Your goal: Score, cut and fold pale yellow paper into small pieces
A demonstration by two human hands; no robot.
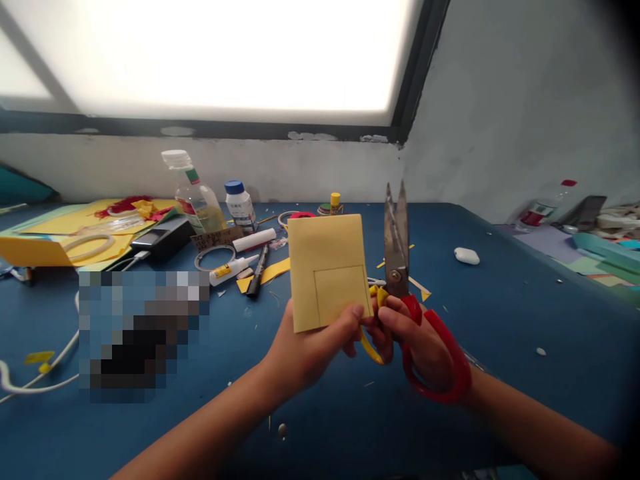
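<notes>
The person's left hand (310, 347) grips a folded-looking yellow card (327, 243), thumb pressed on its lower front near the right corner, the other fingers mostly hidden behind. The card is held up above the blue table (500, 320), nearly upright, its face towards the person. A dark line on it marks out a box in the lower right part.

The right hand (417, 333) is closed around the scissors (399, 283), just beside the card. The blades point upward, their tips slightly apart, with no paper between them; a big red handle loop hangs over the wrist. A curved yellow piece (371, 347) shows between the two hands; from here I cannot tell whether it belongs to the handles. Nor can I tell whether the two hands' fingertips touch.

Behind the card, towards the left, lie a black marker (258, 272), a small glue bottle (233, 269) and a roll of tape (200, 257). A blue-capped jar (241, 208) stands near a clear bottle (197, 197). A small white case (467, 256) lies well apart, to the right.
</notes>
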